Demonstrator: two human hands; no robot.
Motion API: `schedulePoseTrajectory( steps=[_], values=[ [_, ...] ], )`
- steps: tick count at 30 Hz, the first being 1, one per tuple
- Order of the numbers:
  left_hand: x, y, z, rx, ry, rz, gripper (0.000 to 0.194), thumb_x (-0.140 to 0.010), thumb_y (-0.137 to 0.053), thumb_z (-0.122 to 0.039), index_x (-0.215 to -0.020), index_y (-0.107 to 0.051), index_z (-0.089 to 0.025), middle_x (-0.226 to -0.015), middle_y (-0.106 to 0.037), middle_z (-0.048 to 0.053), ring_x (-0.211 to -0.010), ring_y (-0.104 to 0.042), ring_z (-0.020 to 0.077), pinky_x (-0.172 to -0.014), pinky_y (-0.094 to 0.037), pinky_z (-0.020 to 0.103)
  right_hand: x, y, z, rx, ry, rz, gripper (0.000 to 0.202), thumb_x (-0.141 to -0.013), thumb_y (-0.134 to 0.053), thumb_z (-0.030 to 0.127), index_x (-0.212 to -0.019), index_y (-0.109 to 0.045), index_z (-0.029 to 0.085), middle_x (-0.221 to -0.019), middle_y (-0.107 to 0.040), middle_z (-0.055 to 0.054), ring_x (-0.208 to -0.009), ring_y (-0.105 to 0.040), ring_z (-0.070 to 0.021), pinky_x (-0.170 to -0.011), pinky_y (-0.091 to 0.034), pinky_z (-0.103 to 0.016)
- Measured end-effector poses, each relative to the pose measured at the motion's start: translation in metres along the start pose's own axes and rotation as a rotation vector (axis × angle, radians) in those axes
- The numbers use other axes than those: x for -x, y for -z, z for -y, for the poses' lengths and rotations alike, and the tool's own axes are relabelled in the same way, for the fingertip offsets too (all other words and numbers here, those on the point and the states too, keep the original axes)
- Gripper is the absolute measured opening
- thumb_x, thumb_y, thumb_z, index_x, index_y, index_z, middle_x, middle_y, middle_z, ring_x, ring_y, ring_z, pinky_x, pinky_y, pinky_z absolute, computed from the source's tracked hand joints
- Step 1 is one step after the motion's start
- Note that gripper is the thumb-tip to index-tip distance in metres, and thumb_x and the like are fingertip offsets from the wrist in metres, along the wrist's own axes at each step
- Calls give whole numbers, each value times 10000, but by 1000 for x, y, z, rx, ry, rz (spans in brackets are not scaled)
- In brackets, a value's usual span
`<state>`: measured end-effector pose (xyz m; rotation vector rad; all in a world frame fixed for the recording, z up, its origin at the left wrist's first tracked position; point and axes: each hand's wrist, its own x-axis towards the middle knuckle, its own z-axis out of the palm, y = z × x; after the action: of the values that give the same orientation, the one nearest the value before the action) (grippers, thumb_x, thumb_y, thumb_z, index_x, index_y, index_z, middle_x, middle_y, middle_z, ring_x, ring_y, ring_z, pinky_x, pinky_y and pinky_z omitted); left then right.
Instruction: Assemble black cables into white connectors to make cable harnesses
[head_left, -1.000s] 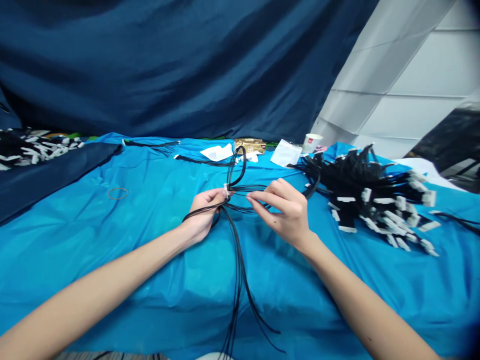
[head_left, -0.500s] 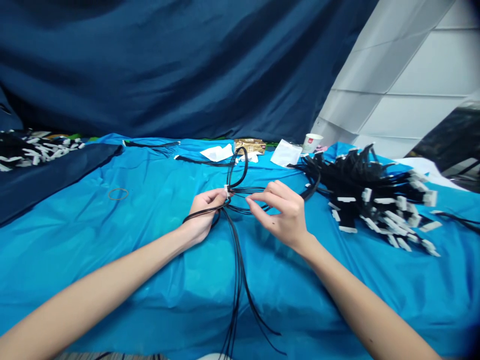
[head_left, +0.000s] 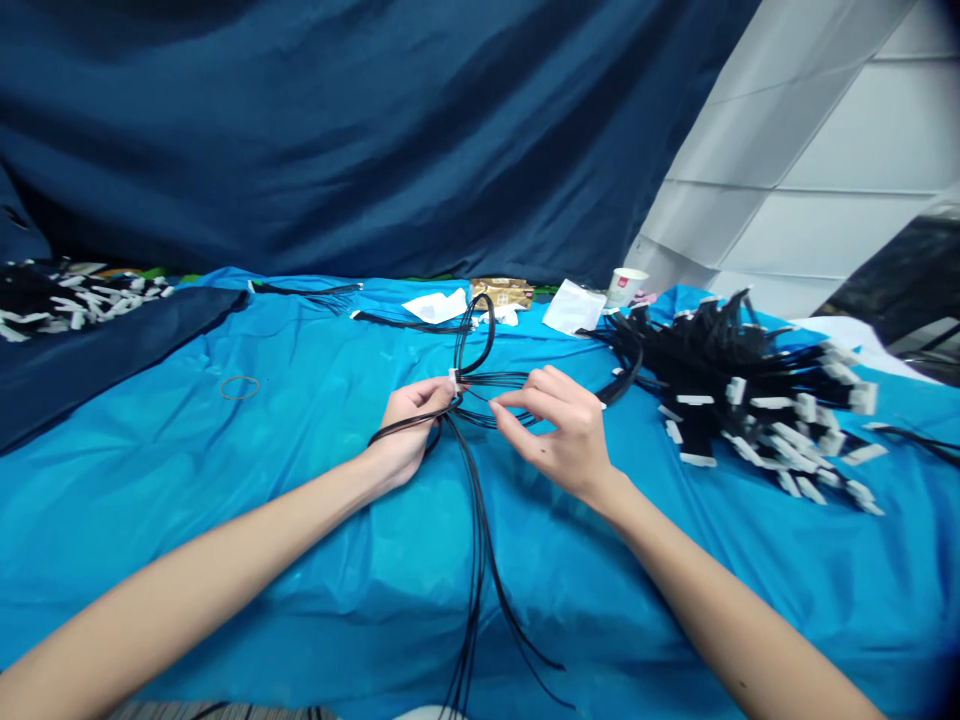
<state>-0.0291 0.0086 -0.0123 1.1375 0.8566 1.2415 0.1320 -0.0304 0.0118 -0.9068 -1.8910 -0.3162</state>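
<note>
My left hand (head_left: 409,430) is closed around a bundle of black wires (head_left: 478,520), with a small white connector (head_left: 454,381) pinched at the thumb and fingertips. Some wires loop upward from the connector, others run to the right, and a long tail hangs down toward the table's front edge. To the right of the connector, my right hand (head_left: 559,425) pinches a single thin black wire between thumb and index finger. Its other fingers are curled, and several wires pass behind them.
A big heap of black cables with white connectors (head_left: 750,390) lies on the right, another pile (head_left: 82,300) at far left. A rubber band (head_left: 240,387) rests on the blue sheet (head_left: 300,560). Along the back are white paper (head_left: 574,306), a gold packet (head_left: 501,293) and a paper cup (head_left: 625,288).
The right hand has shifted very slightly left and down, its thumb and index finger still pinched together. The left hand and the connector stay in place.
</note>
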Motion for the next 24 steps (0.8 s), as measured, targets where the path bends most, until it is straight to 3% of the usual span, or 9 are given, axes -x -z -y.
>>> schedulePoseTrajectory(
  steps=[10,15,24],
  values=[
    [2,-2,-4,-98,-41,7,207,-645,-677,-336,-699,-689,-137,-779,-651,41,-751,-531,144,-722,-359,244,-3,1,6,-55,-61,-68,133,-782,-543,173,-661,-595,155,-535,-450,12,-526,-393,-99,-508,-327,-237],
    [3,-2,-2,-63,-27,72,218,-656,-673,-334,-736,-696,-133,-822,-663,56,-790,-539,156,-741,-362,251,1,-1,4,25,41,-37,86,-793,-554,178,-744,-624,170,-616,-562,-11,-572,-426,-109,-543,-350,-247],
    [7,-2,2,-12,27,175,236,-711,-630,-338,-815,-697,-137,-853,-668,63,-809,-552,156,-754,-367,256,7,-5,-3,124,145,6,76,-795,-562,179,-754,-622,161,-608,-568,-11,-576,-386,-118,-540,-323,-261]
  ],
)
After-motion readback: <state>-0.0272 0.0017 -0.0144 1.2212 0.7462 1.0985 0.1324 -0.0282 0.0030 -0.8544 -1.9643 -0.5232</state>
